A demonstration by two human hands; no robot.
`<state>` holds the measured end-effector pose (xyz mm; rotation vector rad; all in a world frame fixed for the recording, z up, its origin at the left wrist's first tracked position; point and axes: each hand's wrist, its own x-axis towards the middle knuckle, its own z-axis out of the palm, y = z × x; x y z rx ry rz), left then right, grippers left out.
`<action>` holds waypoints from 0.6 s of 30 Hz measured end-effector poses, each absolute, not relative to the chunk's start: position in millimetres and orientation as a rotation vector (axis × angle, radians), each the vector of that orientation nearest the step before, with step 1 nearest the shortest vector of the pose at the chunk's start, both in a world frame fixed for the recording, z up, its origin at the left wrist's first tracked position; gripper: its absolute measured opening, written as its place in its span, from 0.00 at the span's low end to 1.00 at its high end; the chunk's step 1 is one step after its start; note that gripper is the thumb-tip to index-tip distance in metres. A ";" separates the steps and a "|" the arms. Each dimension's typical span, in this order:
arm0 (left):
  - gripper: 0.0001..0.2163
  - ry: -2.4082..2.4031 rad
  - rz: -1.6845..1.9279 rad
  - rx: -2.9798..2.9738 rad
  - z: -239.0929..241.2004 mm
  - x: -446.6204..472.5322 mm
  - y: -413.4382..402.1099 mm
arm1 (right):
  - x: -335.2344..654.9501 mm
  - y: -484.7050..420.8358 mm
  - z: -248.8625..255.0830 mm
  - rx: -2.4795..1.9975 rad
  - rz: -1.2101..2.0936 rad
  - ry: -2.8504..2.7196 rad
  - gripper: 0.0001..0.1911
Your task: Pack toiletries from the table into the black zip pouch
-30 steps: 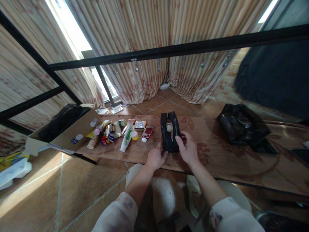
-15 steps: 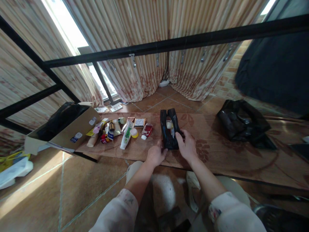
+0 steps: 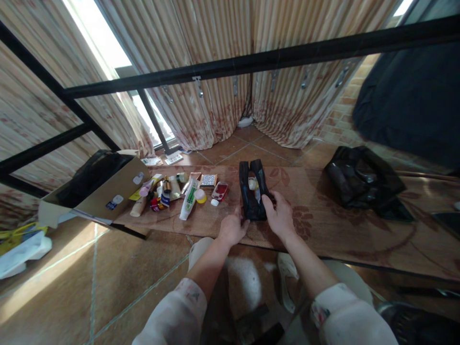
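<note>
A small black pouch lies open on a brown patterned mat, with a pale bottle and a tube showing inside it. My left hand grips the pouch's near left corner with curled fingers. My right hand holds its near right side, thumb on the edge. Left of the pouch lies a spread of toiletries: a white and green tube, a yellow-capped jar, a red and white case, a small patterned box and several little bottles.
An open cardboard box holding a black bag stands at the mat's left end. A crumpled black plastic bag lies on the right. Black metal bars cross overhead. Striped curtains hang behind. White plastic lies on the tiled floor at far left.
Both hands have stayed on the pouch; the view shifted slightly. The pouch's near end looks a little more gathered between the hands.
</note>
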<state>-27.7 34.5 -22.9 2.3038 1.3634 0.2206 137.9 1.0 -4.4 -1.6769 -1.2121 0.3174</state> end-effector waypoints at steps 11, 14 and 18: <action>0.22 1.368 0.216 2.291 -22.4 -27.3 34.5 | 138.5 2.1 -5.9 -1.685 0.298 -1.216 0.25; 0.22 1.375 0.211 2.288 -22.0 -27.4 34.6 | 137.7 1.4 -4.2 -1.692 0.287 -1.215 0.25; 0.22 1.378 0.189 2.286 -21.2 -27.3 34.6 | 136.6 0.6 -2.1 -1.690 0.273 -1.218 0.26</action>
